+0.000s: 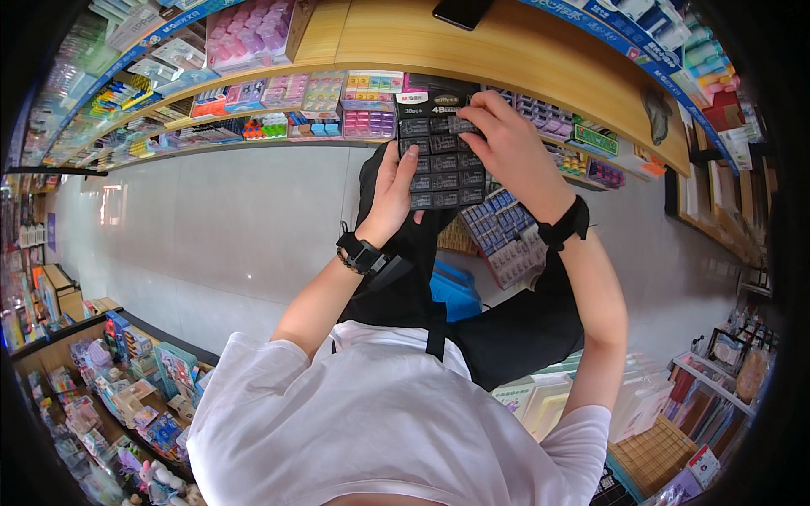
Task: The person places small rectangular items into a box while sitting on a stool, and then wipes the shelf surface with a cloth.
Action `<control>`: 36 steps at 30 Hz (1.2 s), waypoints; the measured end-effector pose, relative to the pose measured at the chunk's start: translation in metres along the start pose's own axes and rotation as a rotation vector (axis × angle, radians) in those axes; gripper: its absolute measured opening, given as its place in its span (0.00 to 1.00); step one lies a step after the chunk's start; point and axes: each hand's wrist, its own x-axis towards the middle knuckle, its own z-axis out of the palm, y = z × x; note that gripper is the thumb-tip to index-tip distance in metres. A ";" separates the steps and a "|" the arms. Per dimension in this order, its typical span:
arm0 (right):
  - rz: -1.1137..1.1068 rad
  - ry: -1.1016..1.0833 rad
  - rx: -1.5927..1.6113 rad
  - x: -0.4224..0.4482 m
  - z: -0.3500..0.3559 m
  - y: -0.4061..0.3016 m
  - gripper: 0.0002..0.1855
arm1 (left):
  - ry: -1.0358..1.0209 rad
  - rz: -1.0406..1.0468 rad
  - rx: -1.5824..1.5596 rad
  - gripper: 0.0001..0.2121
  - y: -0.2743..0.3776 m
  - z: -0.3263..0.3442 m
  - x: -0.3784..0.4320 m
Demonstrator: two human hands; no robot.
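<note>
A black display box of 4B erasers, filled with rows of small black-wrapped blocks, is tilted up before me. My left hand grips its left side, thumb over the front row edge. At the upper right of the box, my right hand pinches one black eraser between thumb and fingers; this eraser sits slightly askew over the others. Below the box, a second box with blue and white wrapped erasers lies lower down, partly covered by my right forearm.
Shelves with boxed stationery run along the front under a wooden counter. A black phone lies on the counter. A blue plastic object is between my legs. Display bins stand behind left, and a book rack behind right.
</note>
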 end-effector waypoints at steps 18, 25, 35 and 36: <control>0.035 0.058 -0.001 -0.017 -0.007 0.001 0.13 | -0.031 -0.037 0.026 0.11 -0.008 0.014 -0.002; 0.047 0.016 0.057 -0.017 -0.005 -0.001 0.10 | -0.044 -0.040 0.033 0.11 -0.007 0.012 -0.004; 0.095 0.124 0.136 -0.020 0.009 -0.013 0.12 | -0.065 -0.032 -0.002 0.13 -0.008 0.009 -0.004; 0.095 0.124 0.136 -0.021 0.010 -0.013 0.12 | -0.065 -0.032 -0.003 0.13 -0.008 0.008 -0.004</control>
